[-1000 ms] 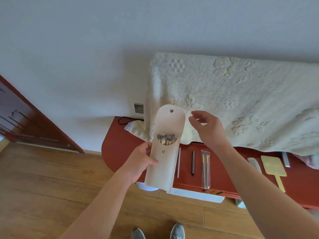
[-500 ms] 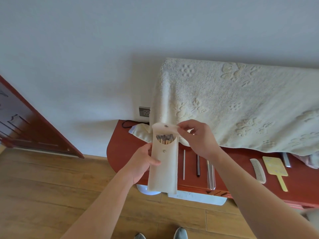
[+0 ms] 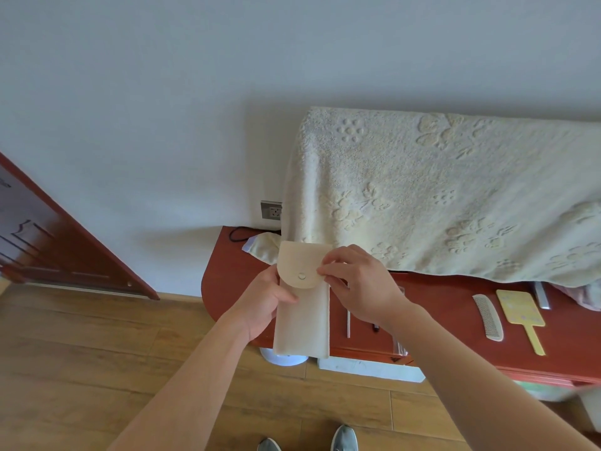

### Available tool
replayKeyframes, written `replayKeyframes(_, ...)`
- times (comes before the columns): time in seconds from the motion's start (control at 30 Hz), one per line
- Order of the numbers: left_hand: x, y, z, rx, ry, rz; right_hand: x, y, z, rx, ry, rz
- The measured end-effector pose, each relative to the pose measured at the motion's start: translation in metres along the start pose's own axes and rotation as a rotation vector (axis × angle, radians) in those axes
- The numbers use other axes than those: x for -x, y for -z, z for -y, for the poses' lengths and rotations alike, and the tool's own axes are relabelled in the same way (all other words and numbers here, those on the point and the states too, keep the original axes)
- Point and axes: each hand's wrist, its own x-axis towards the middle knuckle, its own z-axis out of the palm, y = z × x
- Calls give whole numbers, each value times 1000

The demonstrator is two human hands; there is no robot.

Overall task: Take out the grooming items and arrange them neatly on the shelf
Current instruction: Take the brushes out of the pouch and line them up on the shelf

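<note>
The pouch [image 3: 300,323], a long cream sleeve, is held upright in the air in front of the red shelf [image 3: 455,317], its lower end hanging past the shelf's front edge. Its rounded flap [image 3: 299,265] is folded down over the front, with a metal snap [image 3: 302,276] near the flap's lower edge; I cannot tell whether the snap is fastened.

The left hand [image 3: 265,304] grips the pouch's left side, fingers curled behind it and the thumb lying across the front just below the flap. The right hand [image 3: 361,288] is at the pouch's upper right, its fingers [image 3: 328,271] pinching the flap's right edge.

Just right of the pouch, partly hidden by the right hand, a thin pale stick [image 3: 348,323] and a dark pen-like stick [image 3: 375,327] lie on the shelf. A corner of a clear packet [image 3: 400,348] shows a little farther right. Well to the right of the pouch lie a pale comb [image 3: 487,317] and a yellow hand mirror [image 3: 520,309], side by side.

Behind and to the right of the pouch hangs a cream towel [image 3: 455,196] with an embossed pattern, draped down to the shelf. A wall socket [image 3: 271,210] sits above the pouch, just left of the towel. A red-brown door [image 3: 48,242] stands far to the pouch's left. Below the pouch are the wooden floor [image 3: 97,353] and the tips of two grey shoes [image 3: 344,437].
</note>
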Motion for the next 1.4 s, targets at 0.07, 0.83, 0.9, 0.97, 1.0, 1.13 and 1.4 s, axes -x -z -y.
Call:
replayKeyframes(0.07,-1,1,1,11,-3,9,0,-1,-1,-19,-27,2)
replayKeyframes(0.83,-43,-11,20,43,25,-100,98,-7,-114,25,-903,376)
replayKeyframes(0.9,-50,-12,26,22,28,-127,108,-13,-120,53,-934,432)
replayKeyframes(0.97,-57,-14,32,-3,27,-153,117,-19,-126,86,-946,496)
replayKeyframes(1.0,-61,-15,35,-20,26,-166,121,-22,-129,100,-948,524)
replayKeyframes(1.13,-75,-18,49,-91,36,-244,135,-34,-142,142,-925,619)
replayKeyframes(1.4,-106,-14,85,-156,133,-397,155,-52,-160,173,-851,717)
